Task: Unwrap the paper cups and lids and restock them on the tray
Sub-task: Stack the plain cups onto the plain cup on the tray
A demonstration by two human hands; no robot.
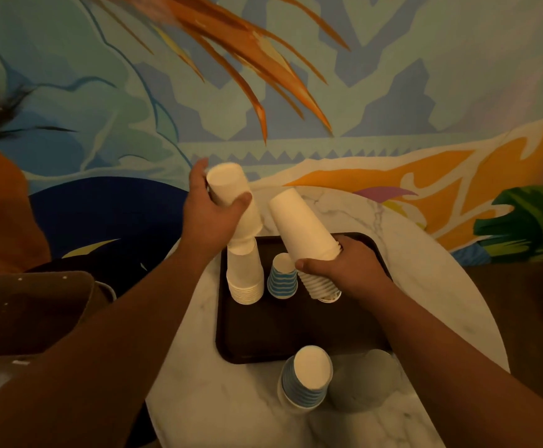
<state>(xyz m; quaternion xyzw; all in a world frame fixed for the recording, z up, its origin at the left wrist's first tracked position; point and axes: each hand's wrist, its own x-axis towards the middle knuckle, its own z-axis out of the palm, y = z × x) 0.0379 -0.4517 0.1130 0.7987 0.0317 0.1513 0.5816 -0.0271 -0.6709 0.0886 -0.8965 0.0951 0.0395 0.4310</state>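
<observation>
1. Nearest the camera, a striped stack [305, 379] of blue-banded cups stands mouth down on the worktop [218, 399], just off the tray's near edge. It looks to be in a clear wrapper, though that is hard to tell. Beside it is a grey, blurred bundle [365, 379], possibly wrapped lids.
2. The left hand [210, 218] is curled round the top of a leaning white stack [234, 202], thumb on the near side, fingers behind. The bottom of that stack meets a shorter white stack [246, 276] standing mouth down on the tray [296, 331].
3. The right hand [344, 266] grips a second, tilted stack [305, 227] low down at the ribbed rims, with its base pointing up and away. Its mouth end hangs low over the tray; contact cannot be judged.
4. Between the two hands a small striped stack [282, 276] stands on the tray, close to the right thumb.
5. Step in hand, as I judge it: restocking, with both white stacks bare of wrapping and being set down at the tray's far end.
6. The next move calls for righting each stack until it is plumb. The left one should seat squarely on the stack beneath, and the right one should come down beside the small striped stack without knocking it.
7. After that, the striped stack and the grey bundle on the worktop seem to remain.
</observation>
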